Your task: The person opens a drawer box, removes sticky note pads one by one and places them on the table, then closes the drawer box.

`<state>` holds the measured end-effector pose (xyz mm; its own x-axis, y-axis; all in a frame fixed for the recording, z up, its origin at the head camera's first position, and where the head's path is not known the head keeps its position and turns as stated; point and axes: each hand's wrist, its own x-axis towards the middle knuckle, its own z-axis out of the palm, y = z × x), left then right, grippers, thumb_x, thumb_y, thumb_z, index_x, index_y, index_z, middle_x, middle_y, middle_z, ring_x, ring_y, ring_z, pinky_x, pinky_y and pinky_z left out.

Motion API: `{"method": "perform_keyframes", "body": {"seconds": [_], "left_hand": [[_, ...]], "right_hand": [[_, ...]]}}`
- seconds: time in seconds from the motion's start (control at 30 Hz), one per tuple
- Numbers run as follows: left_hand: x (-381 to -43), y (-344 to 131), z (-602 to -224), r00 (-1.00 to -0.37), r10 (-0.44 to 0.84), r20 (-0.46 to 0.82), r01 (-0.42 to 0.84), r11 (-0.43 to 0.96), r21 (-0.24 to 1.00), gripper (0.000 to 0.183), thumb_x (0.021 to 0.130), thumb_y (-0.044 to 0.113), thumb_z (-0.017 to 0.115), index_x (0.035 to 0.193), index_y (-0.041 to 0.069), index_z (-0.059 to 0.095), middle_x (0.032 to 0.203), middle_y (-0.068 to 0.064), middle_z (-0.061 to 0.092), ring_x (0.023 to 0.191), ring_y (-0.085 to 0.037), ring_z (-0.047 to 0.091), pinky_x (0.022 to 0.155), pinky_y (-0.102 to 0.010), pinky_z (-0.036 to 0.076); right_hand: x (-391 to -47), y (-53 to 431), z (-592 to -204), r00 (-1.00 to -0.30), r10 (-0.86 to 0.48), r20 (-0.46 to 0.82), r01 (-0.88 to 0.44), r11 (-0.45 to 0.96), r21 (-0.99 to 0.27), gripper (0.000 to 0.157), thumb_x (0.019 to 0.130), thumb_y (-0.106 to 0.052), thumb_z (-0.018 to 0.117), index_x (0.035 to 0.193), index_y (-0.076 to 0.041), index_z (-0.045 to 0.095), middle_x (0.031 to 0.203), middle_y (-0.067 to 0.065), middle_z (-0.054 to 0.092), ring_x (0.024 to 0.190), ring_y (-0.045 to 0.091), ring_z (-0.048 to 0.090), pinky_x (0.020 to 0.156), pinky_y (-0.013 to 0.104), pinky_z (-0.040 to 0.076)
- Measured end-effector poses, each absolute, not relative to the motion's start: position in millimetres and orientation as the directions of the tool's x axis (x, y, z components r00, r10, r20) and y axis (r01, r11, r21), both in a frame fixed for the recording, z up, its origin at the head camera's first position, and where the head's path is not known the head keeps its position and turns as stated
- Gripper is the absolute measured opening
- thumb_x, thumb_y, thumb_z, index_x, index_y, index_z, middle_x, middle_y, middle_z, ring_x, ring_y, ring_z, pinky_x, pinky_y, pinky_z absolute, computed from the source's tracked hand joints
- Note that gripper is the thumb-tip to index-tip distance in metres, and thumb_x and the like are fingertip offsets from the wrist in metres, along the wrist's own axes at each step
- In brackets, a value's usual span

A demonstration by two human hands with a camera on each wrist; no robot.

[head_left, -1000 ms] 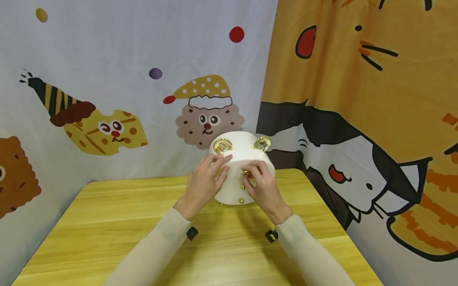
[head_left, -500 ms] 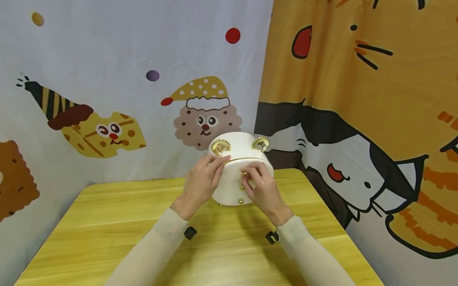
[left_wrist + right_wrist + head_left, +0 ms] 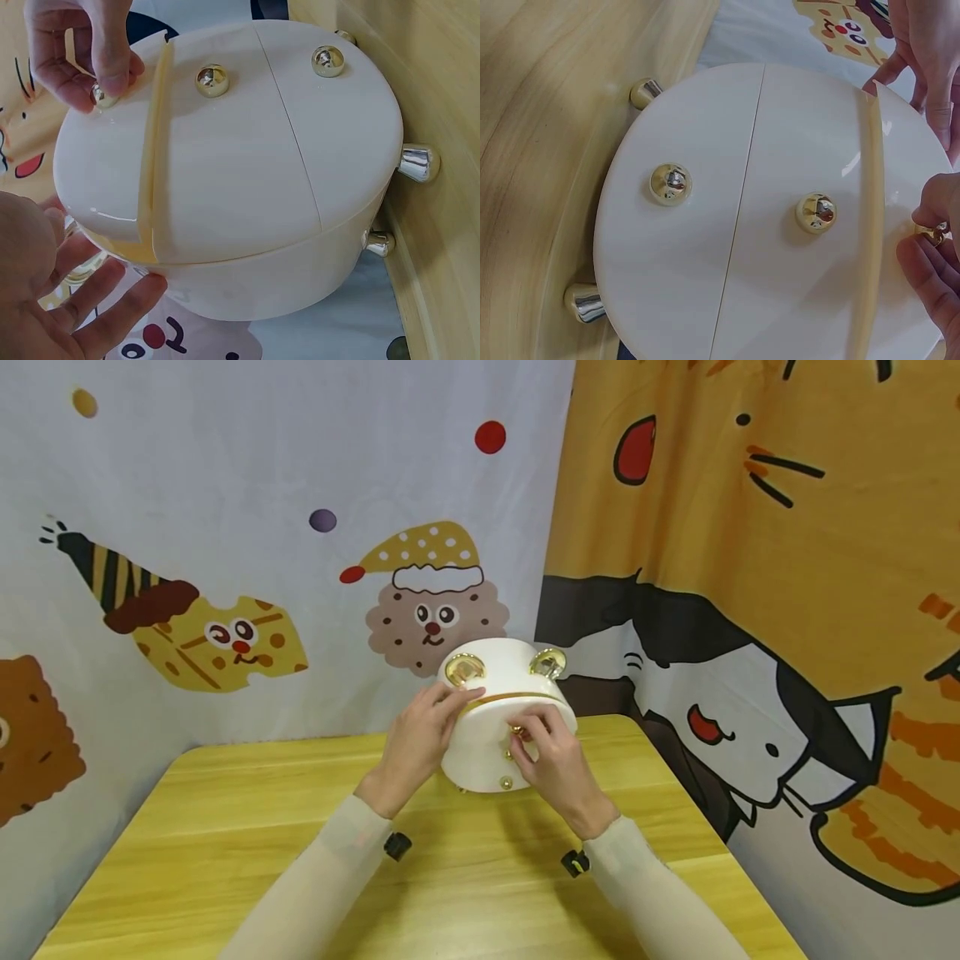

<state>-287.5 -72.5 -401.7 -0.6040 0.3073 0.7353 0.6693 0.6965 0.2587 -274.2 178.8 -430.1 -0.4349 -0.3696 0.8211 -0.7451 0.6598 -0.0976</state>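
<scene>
A round white box (image 3: 501,674) with gold ears stands on short gold feet at the far side of the wooden table (image 3: 225,827). Its front (image 3: 247,172) carries three gold knobs in a row. My right hand (image 3: 522,728) pinches the uppermost knob (image 3: 101,95), which also shows at the edge of the right wrist view (image 3: 930,234). A gold-edged gap (image 3: 154,150) shows across the front beside that knob. My left hand (image 3: 459,708) rests with straight fingers against the box's left side, by the gold ear (image 3: 465,670).
Cartoon-printed cloth (image 3: 225,568) hangs close behind the box, and an orange cat-print cloth (image 3: 750,568) hangs along the right. The table's right edge (image 3: 720,852) lies near my right sleeve. Gold feet (image 3: 585,302) stick out under the box.
The top section of the box has come away a little under my right hand's pull, and a gold edge now shows. Both hands stay on the box.
</scene>
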Motion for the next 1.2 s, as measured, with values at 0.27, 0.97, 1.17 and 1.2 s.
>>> {"method": "perform_keyframes", "body": {"seconds": [0.27,0.97,1.17,1.2], "left_hand": [[-288.7,-73.9,-401.7,-0.614,0.313,0.724,0.678,0.680,0.281,0.035,0.118,0.011,0.067,0.147,0.026,0.082,0.121,-0.005,0.079,0.109,-0.029,0.075,0.086,-0.046,0.069],[-289.0,-76.1,-402.5,-0.615,0.309,0.726,0.674,0.683,0.280,0.038,0.116,0.010,0.072,0.148,0.028,0.082,0.117,-0.005,0.078,0.104,-0.028,0.073,0.077,-0.041,0.066],[-287.7,-75.9,-402.6,-0.607,0.301,0.735,0.677,0.681,0.280,0.039,0.115,0.009,0.072,0.148,0.027,0.082,0.114,-0.004,0.077,0.101,-0.027,0.072,0.073,-0.041,0.064],[-287.3,-75.9,-402.4,-0.608,0.300,0.735,0.675,0.683,0.280,0.038,0.115,0.009,0.072,0.147,0.027,0.082,0.113,-0.004,0.077,0.100,-0.027,0.072,0.072,-0.040,0.063]], "right_hand": [[-270.1,180.3,-430.5,-0.436,-0.376,0.817,-0.737,0.670,-0.085,0.029,0.096,0.003,0.090,0.122,-0.001,0.078,0.122,0.017,0.068,0.095,0.020,0.078,0.083,0.029,0.071],[-260.3,183.8,-429.2,-0.432,-0.393,0.812,-0.735,0.675,-0.064,0.032,0.094,0.001,0.093,0.122,-0.002,0.077,0.122,0.016,0.069,0.096,0.020,0.079,0.083,0.030,0.071],[-259.2,184.4,-427.9,-0.420,-0.398,0.815,-0.749,0.660,-0.064,0.034,0.093,0.003,0.092,0.123,-0.002,0.077,0.122,0.017,0.068,0.095,0.020,0.078,0.082,0.030,0.071],[-258.8,184.6,-427.7,-0.420,-0.400,0.815,-0.751,0.658,-0.064,0.034,0.093,0.004,0.092,0.124,-0.002,0.077,0.122,0.017,0.068,0.095,0.020,0.078,0.082,0.030,0.071]]}}
